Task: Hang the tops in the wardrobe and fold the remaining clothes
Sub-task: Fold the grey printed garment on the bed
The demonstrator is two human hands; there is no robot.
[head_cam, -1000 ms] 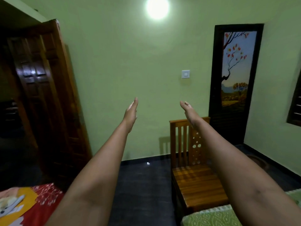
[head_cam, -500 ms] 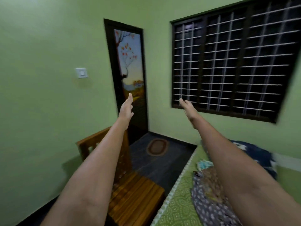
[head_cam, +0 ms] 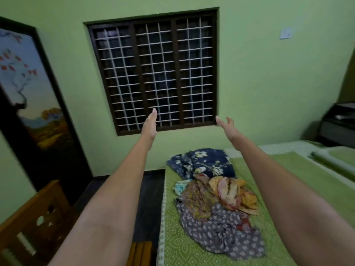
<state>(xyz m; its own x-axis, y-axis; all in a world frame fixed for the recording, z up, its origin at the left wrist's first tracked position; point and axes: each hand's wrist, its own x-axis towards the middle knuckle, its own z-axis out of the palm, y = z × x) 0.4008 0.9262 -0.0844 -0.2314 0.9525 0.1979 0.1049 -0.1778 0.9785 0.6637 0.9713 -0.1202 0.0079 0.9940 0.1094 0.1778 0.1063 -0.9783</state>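
Note:
A heap of clothes lies on the green bed [head_cam: 172,242]: a navy floral piece [head_cam: 203,164] at the far end, a brown patterned one [head_cam: 197,200], an orange and pink one [head_cam: 234,194] and a grey dotted one [head_cam: 221,235] nearest me. Both my arms are stretched forward and raised above the heap. My left hand [head_cam: 150,125] has straight fingers and holds nothing. My right hand [head_cam: 227,128] is spread, palm turned inward, also holding nothing. No wardrobe is in view.
A barred dark window [head_cam: 155,72] fills the wall ahead. A door with a painted tree [head_cam: 28,96] stands at left, a wooden chair [head_cam: 34,223] below it. A dark unit [head_cam: 338,123] sits at far right beside folded green bedding [head_cam: 334,160].
The view has swung right, from the wardrobe door and chair, past the painted door, to the window and bed. Both hands stay raised and hold nothing throughout.

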